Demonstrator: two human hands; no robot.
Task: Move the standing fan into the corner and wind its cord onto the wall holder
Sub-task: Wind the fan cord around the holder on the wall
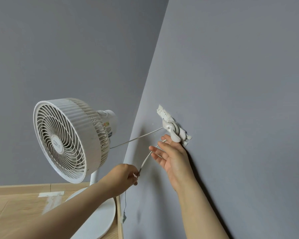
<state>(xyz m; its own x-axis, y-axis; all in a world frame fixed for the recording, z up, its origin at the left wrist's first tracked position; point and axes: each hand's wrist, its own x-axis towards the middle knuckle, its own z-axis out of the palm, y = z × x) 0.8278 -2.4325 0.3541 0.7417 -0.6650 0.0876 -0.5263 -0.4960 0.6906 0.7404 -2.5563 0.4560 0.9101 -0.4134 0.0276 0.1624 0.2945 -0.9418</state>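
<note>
We have the fan (66,140) standing in the corner where the two grey walls (231,66) meet, its round base (100,219) on the wooden floor (16,213), so what is left, as we judge it, is the winding. The cord (136,138) runs taut from behind the fan head up to the wall holder (173,130), where several turns already sit twisted around it. Our left hand (126,175) has its fingers (135,175) pinched on the loose end of the cord, low and to the left of the holder. Our right hand (173,159) is spread out flat, gripping nothing, with the cord passing across its fingertips just under the holder. To do this well we should keep light tension with the left hand, let the right hand steer each loop close against the holder, and lay the turns side by side instead of piling them at the tip, where they could slip off. The holder looks fixed with rough white filler that is cracked at the top, so we judge a hard tug could loosen it; gentle pulls seem wiser. The walls are bare apart from the holder, the floor shows a pale strip of tape (50,194) near the skirting board, and a thin thread hangs down in the corner beside the base.
</note>
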